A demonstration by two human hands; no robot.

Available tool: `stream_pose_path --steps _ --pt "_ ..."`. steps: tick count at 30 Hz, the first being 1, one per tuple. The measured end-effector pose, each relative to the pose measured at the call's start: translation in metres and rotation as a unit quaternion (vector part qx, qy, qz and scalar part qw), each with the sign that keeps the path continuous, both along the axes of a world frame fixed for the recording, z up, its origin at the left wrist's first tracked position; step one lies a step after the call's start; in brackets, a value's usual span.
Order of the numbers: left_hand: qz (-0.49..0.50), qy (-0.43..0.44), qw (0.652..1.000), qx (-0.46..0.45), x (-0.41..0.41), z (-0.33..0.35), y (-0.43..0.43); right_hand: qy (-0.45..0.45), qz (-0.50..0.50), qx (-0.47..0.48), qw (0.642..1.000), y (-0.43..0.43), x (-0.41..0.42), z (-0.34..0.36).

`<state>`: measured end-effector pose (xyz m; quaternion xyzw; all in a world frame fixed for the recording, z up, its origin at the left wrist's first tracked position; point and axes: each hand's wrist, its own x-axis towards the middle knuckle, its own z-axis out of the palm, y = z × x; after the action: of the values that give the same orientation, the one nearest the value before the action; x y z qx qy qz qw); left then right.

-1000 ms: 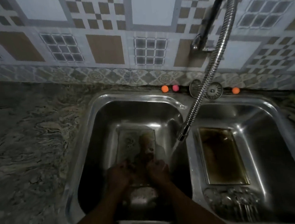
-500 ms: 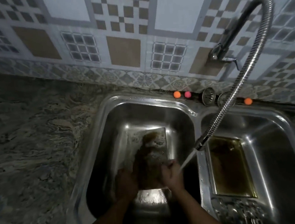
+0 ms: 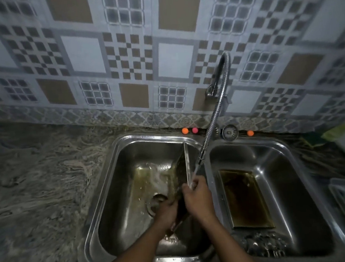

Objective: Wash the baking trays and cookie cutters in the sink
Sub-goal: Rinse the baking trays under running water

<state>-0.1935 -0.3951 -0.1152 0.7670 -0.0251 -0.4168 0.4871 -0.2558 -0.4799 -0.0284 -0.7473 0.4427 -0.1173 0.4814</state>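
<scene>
Tray (image 3: pixel 181 169) stands tilted in sink (image 3: pixel 157 134) left basin, right hand (image 3: pixel 197 199) clamped on its edge. Grip of left hand (image 3: pixel 165 211) unclear.

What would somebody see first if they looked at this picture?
Your eye goes to the baking tray standing on its edge in the left basin, with the right hand gripping its rim and the left hand against it lower down, while water from the bendy tap hose hits it. Next, a second tray lies flat in the right basin, brown inside.
</scene>
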Motion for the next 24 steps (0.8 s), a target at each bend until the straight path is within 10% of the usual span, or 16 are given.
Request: stream_pose_path --steps 17,24 --pt "0.066 0.217 0.964 -0.141 -0.018 0.055 0.023 0.045 0.047 0.112 0.992 -0.059 -0.057 0.054" --pt "0.129 0.141 0.975 -0.114 -0.006 0.066 0.044 0.25 0.229 -0.205 0.918 -0.039 -0.051 0.037"
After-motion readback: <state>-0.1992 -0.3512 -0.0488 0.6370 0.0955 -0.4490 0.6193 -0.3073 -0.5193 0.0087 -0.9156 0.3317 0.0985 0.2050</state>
